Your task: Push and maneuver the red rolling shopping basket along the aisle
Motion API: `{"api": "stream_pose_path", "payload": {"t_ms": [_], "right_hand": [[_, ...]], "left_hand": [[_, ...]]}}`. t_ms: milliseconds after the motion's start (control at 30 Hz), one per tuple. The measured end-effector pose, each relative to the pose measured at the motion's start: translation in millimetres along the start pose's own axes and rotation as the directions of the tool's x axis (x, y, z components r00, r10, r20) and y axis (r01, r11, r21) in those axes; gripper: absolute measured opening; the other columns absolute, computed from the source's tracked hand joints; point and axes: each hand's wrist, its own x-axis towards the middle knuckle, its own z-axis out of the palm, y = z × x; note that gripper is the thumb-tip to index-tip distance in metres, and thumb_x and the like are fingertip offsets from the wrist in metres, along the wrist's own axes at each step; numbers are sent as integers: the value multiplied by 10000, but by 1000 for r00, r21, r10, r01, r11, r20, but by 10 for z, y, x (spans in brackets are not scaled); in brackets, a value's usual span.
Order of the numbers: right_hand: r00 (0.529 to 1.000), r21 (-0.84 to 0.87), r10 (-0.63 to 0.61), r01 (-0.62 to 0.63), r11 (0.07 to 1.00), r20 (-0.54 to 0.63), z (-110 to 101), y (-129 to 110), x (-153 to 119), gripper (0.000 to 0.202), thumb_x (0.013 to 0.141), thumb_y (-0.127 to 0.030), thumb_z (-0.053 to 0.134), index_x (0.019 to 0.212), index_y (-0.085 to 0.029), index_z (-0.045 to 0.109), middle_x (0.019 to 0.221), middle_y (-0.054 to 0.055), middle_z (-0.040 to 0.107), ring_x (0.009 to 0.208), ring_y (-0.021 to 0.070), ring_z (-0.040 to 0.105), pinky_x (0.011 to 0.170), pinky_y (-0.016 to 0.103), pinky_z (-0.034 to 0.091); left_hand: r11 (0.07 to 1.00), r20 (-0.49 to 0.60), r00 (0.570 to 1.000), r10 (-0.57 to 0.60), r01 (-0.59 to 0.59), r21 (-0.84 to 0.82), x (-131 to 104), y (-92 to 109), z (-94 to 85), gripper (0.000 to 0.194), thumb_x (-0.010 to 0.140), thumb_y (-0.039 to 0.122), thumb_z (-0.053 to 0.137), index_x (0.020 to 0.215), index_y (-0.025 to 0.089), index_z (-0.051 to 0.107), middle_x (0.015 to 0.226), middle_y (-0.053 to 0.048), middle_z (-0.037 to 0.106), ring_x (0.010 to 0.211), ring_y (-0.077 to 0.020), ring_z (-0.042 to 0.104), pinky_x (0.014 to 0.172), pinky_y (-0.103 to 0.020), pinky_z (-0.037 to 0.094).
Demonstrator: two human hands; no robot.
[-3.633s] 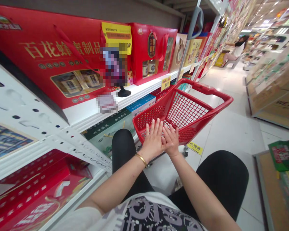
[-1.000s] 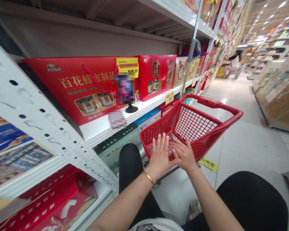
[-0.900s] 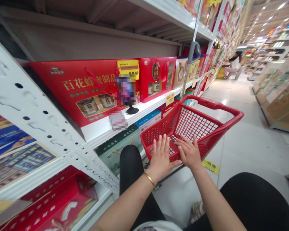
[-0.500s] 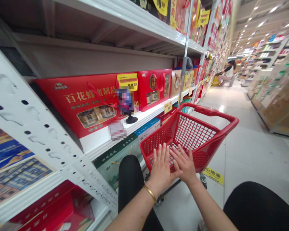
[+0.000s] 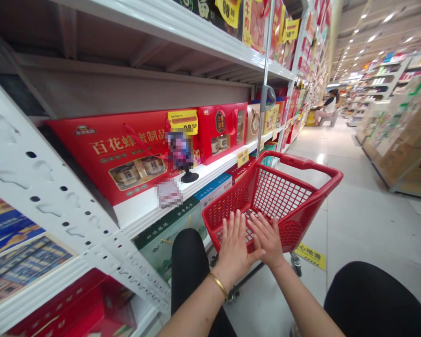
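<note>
My left hand [image 5: 235,250] is stretched out flat, palm down, with its fingers spread and a gold bangle [image 5: 218,286] on the wrist. Beside it, my right hand [image 5: 267,241] also lies open, fingers extended, and the two thumbs overlap or touch. Neither hand holds anything. Both appear in front of the near side of a red shopping cart [image 5: 303,164] with a mesh basket; whether they touch it I cannot tell. To the left, a blurred-out object on a black round stand [image 5: 190,177] is on the white shelf, with a pixelated card [image 5: 169,194] near it.
White metal shelving [image 5: 136,229] runs along the left, bearing a large red gift box [image 5: 105,164] with jars in its windows and a smaller red box [image 5: 210,112]. Cardboard cartons [image 5: 417,168] stand across the aisle. A person [image 5: 328,110] sits farther down. A yellow floor sign [image 5: 312,256] lies beyond the cart.
The view has shifted slightly, so the shelves and cart appear a little further left. My hands keep the same open pose.
</note>
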Motion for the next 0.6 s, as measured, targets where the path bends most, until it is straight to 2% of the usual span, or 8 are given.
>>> {"api": "stream_pose_path", "payload": {"t_ms": [100, 167, 233, 333, 400, 433, 500, 600], "right_hand": [[975, -36, 190, -195, 980, -119, -68, 202, 66, 489, 995, -172, 421, 1457, -256, 557, 1516, 82, 580, 1531, 295, 382, 1282, 677, 114], [960, -28, 241, -247, 969, -139, -82, 227, 85, 469, 998, -171, 414, 1429, -245, 582, 1510, 89, 584, 1539, 309, 364, 1268, 696, 137], [977, -7, 194, -196, 981, -89, -68, 138, 73, 455, 997, -165, 425, 1410, -252, 595, 1483, 73, 612, 1528, 292, 387, 1281, 670, 136], [999, 37, 41, -41, 998, 0, -54, -46, 44, 436, 992, -171, 466, 1395, -267, 603, 1437, 42, 653, 1492, 254, 448, 1308, 604, 127], [999, 47, -13, 12, 999, 39, -80, -63, 50, 435, 990, -174, 480, 1396, -273, 602, 1418, 31, 668, 1463, 240, 489, 1316, 587, 109], [999, 37, 0, -2, 999, 44, -103, -25, 62, 434, 990, -173, 478, 1392, -275, 606, 1414, 29, 671, 1456, 239, 498, 1317, 591, 94], [995, -5, 97, -97, 995, 6, -149, 108, 95, 423, 993, -173, 462, 1369, -275, 626, 1413, 35, 671, 1471, 256, 479, 1306, 627, 68], [962, -36, 251, -256, 966, -108, -171, 251, 131, 400, 1001, -191, 434, 1327, -255, 657, 1442, 65, 647, 1524, 304, 393, 1274, 696, 96]], "left_hand": [[1000, 5, 1000, 8, -8, -1, 0, 8, -13, 1165, 882, 860, 393, 1666, 85, 18, 1731, -204, 95, 1615, -355, 26, 1288, -614, 143], [1000, 0, 1000, 11, -11, 1, 1, 16, -20, 1159, 884, 858, 388, 1666, 86, 20, 1730, -205, 104, 1615, -353, 26, 1289, -610, 142], [1000, 2, 1000, 11, -11, 3, 4, 22, -23, 1141, 896, 849, 380, 1666, 84, 27, 1731, -207, 94, 1615, -354, 24, 1288, -610, 140], [1000, 16, 1000, 5, -5, 1, 8, 23, -23, 1109, 920, 827, 368, 1664, 74, 36, 1733, -206, 71, 1615, -354, 11, 1286, -611, 137], [1000, 22, 1000, 4, -4, 0, 8, 21, -26, 1111, 921, 825, 372, 1662, 67, 40, 1734, -206, 70, 1616, -352, 1, 1285, -613, 134], [1000, 24, 1000, 4, -4, 0, 7, 19, -29, 1115, 919, 827, 377, 1662, 66, 42, 1734, -207, 72, 1616, -351, -2, 1285, -612, 134], [1000, 29, 1000, 8, -8, -3, 3, 17, -42, 1118, 914, 831, 380, 1664, 72, 43, 1735, -203, 72, 1616, -351, -2, 1286, -610, 133], [1000, 36, 999, 6, -6, -10, -2, 16, -60, 1112, 918, 833, 362, 1667, 82, 26, 1738, -193, 58, 1616, -353, 0, 1290, -601, 118]]}}
